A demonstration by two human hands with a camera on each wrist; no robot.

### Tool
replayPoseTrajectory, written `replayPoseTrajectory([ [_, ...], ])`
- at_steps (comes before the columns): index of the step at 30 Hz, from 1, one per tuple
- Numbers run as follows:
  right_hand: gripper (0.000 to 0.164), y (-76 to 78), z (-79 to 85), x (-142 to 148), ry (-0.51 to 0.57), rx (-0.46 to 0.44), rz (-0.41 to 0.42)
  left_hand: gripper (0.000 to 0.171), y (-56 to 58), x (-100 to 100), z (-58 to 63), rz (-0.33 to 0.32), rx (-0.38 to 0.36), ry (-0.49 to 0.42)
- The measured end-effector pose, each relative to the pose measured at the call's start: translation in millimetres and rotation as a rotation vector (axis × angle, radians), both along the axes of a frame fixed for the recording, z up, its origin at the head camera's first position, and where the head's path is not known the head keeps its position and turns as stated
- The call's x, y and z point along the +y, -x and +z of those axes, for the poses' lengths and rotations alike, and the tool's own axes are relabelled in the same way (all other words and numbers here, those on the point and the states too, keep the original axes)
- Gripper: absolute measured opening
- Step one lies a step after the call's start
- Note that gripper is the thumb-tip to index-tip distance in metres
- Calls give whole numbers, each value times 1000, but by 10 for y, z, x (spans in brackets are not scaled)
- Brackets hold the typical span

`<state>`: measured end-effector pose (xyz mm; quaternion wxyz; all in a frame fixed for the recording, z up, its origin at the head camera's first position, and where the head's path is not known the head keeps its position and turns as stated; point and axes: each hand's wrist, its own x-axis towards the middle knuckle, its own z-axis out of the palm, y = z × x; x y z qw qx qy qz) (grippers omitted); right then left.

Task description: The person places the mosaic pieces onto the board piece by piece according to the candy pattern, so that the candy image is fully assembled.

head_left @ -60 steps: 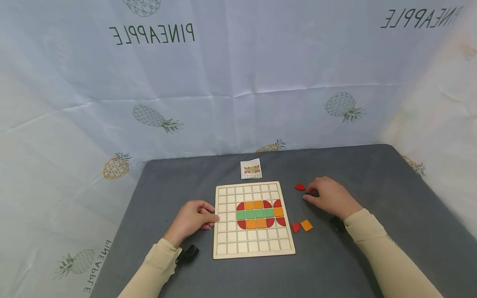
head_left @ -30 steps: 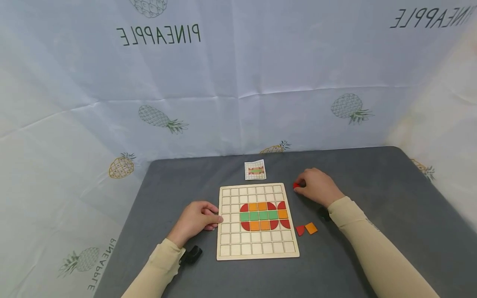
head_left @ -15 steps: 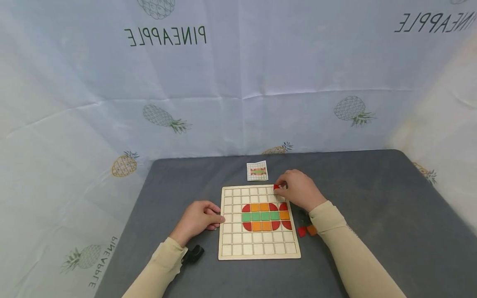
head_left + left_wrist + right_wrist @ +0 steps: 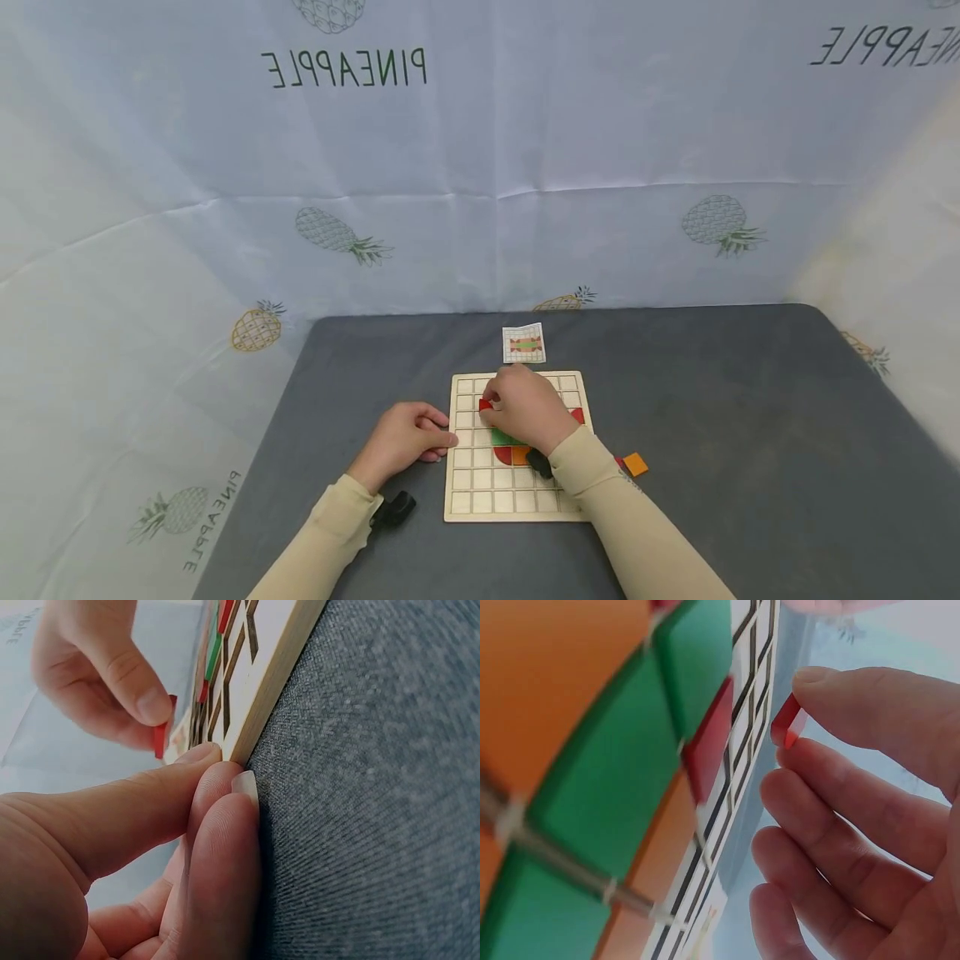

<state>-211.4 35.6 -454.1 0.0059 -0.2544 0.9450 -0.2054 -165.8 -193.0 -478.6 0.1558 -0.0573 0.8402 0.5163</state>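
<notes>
My right hand point(image 4: 528, 407) pinches a red tile point(image 4: 485, 405) between thumb and forefinger, above the upper left part of a wooden grid board point(image 4: 471, 503). In the right wrist view this red tile point(image 4: 787, 722) is held clear of the board. My left hand point(image 4: 405, 437) grips the board's left edge, thumb on the rim and fingertips against its side, as the left wrist view shows. Green tiles point(image 4: 504, 437), a red rounded tile point(image 4: 502, 455) and an orange tile point(image 4: 521, 455) lie in the grid. My right hand and sleeve hide much of the pattern.
A small pattern card point(image 4: 523, 343) lies behind the board on the grey table point(image 4: 720, 417). Right of the board lie a loose orange tile point(image 4: 635, 464) and a red tile point(image 4: 619, 461), partly behind the sleeve. A pineapple-print cloth point(image 4: 600, 150) hangs behind.
My right hand picked up the red tile from the table right of the board and carried it left over the grid. My left hand stays at the board's left edge.
</notes>
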Motion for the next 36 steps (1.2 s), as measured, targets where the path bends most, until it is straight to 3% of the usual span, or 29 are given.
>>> replayPoseTrajectory([
  [11, 8, -58, -12, -53, -11, 21, 50, 30, 8, 20, 31, -4, 8, 2],
  [36, 6, -46, -65, -103, -46, 2, 55, 28, 13, 11, 14, 9, -6, 7],
])
